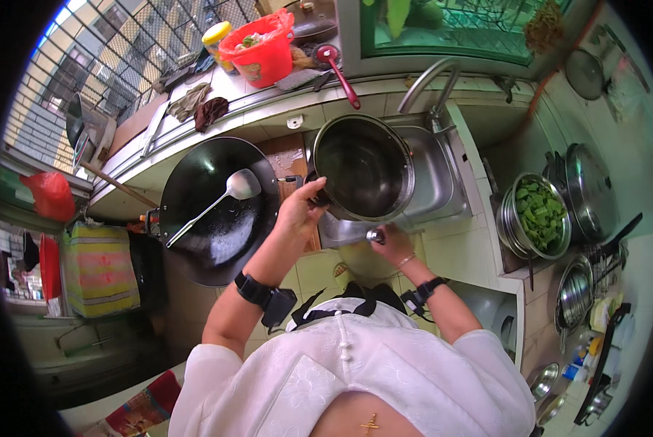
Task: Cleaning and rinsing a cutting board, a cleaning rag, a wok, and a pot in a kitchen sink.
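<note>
My left hand [299,210] grips the dark side handle [318,195] of a deep metal pot [366,164]. The pot is over the left part of a stainless steel sink [436,175], and its dark inside faces me. In my right hand [396,244], just below the pot's near rim, is a shiny round metal knob [376,235]. A pale, see-through rounded shape shows under that hand; whether it is a lid joined to the knob I cannot tell. Left of my left hand stands a black wok [222,158] with a metal spatula [243,184] lying in it.
A curved faucet [433,82] rises behind the sink. On the sill stand a red bucket [258,60] and a red-handled ladle [340,76]. At right, a steel bowl holds chopped greens [539,213], near a large lidded pot [589,191]. A checked bag [102,267] hangs at left.
</note>
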Demonstrator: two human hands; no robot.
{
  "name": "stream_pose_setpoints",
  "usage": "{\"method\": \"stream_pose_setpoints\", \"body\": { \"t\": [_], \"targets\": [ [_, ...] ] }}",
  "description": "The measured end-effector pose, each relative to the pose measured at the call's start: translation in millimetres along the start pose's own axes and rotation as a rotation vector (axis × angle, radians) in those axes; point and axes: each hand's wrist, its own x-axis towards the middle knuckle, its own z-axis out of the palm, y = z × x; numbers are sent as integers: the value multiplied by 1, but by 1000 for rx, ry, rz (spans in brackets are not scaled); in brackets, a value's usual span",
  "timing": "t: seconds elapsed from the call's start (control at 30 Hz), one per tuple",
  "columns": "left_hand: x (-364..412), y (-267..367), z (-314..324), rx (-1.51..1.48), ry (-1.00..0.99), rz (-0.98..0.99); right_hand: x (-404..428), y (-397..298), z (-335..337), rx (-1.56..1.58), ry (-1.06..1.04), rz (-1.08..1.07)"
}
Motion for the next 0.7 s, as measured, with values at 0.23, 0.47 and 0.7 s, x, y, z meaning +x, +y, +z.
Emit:
{"method": "stream_pose_setpoints", "body": {
  "t": [0.23, 0.47, 0.7],
  "targets": [
    [36, 1, 17, 350, 110, 116, -83, 34, -101, -13, 166, 303],
    [49, 5, 43, 563, 113, 220, -131, 42, -129, 10, 316, 374],
    [55, 19, 17, 554, 105, 183, -157, 22, -131, 26, 426, 490]
  ]
}}
